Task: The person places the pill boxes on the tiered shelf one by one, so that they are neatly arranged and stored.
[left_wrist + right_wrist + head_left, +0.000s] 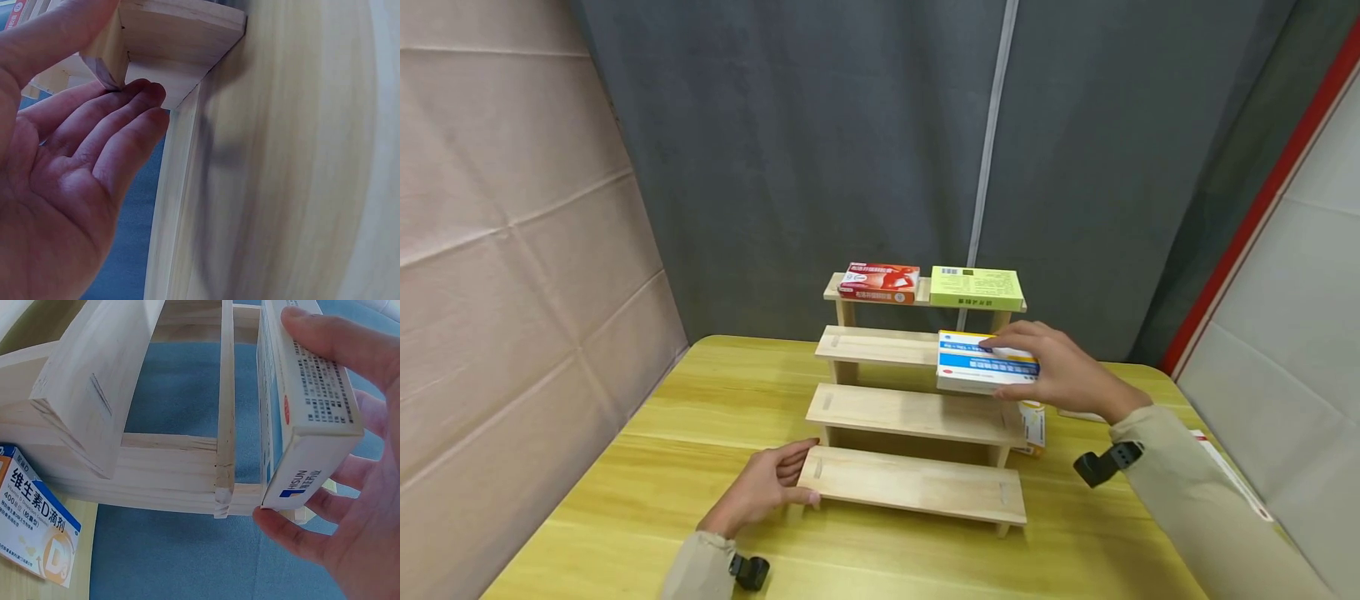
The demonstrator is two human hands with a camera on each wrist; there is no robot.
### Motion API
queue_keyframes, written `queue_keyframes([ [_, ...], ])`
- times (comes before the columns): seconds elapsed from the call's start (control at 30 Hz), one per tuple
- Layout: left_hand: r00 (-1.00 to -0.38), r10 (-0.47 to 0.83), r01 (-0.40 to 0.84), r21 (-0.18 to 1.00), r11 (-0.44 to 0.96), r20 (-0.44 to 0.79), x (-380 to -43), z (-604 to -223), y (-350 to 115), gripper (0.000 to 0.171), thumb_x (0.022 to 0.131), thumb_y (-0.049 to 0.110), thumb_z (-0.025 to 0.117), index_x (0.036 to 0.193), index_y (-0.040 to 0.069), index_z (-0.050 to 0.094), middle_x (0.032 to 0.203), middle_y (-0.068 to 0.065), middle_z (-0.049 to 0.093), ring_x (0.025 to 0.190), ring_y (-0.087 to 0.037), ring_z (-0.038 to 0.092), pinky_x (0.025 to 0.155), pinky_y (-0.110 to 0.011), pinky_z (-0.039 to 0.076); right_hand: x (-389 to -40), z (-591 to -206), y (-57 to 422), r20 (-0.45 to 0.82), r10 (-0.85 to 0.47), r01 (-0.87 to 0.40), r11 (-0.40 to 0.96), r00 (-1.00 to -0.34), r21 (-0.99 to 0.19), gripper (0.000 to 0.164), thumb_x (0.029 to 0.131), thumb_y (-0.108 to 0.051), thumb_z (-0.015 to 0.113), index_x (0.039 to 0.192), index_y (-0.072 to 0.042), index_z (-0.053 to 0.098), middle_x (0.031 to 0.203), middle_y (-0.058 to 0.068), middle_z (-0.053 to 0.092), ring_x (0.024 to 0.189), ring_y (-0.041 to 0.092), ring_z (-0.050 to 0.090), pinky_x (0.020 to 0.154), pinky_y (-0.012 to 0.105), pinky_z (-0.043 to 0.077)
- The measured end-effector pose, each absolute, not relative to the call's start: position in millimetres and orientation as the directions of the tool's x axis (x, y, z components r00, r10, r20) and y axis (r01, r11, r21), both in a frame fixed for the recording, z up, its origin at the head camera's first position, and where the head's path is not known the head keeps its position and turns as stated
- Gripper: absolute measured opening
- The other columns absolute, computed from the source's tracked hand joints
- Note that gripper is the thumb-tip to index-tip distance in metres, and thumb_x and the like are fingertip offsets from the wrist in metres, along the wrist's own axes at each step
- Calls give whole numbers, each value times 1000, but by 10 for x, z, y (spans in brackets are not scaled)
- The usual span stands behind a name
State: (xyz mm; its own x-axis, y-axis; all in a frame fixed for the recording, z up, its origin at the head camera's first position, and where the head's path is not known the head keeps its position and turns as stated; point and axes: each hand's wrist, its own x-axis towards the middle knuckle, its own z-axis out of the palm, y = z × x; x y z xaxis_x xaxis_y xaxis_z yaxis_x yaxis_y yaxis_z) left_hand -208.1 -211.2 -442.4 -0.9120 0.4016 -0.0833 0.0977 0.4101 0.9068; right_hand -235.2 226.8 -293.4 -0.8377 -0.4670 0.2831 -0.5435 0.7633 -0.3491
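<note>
A white medicine box (966,363) with blue bands and a yellow edge is in my right hand (1063,367). The thumb presses its near side and the fingers hold the top and far end. In the head view it overlaps the right part of the second-highest step; the right wrist view shows it beside the plank edge (225,412). I cannot tell whether it touches the wood. My left hand (760,485) grips the left end of the lowest step of a wooden stepped stand (910,479), thumb in front and fingers behind.
On the top step lie a red medicine box (880,283) at left and a yellow-green box (976,288) at right. A vitamin D drops box (40,519) leans low beside the stand's right side. A flat white item (1232,475) lies at the table's right edge. A grey curtain hangs behind.
</note>
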Motion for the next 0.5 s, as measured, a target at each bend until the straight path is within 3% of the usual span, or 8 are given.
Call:
queue_keyframes([
  [0.13,-913,400,96,909,406,-82,-2087,-4421,-2108,93,76,27,88,153,2,41,153,-25,44,140,-43,47,106,-31,55,-2368,-2927,2241,295,-476,-558,753,-828,-349,59,79,-34,87,133,-20,66,136,10,61,126,35,55,99,59,50],
  [0.5,-914,398,95,906,413,-86,-2083,-4427,-2117,92,76,27,87,153,3,41,154,-24,44,140,-43,47,106,-31,55,-2384,-2912,2166,271,-470,-542,756,-840,-367,60,81,-38,85,134,-20,65,139,13,59,131,40,52,104,67,46],
])
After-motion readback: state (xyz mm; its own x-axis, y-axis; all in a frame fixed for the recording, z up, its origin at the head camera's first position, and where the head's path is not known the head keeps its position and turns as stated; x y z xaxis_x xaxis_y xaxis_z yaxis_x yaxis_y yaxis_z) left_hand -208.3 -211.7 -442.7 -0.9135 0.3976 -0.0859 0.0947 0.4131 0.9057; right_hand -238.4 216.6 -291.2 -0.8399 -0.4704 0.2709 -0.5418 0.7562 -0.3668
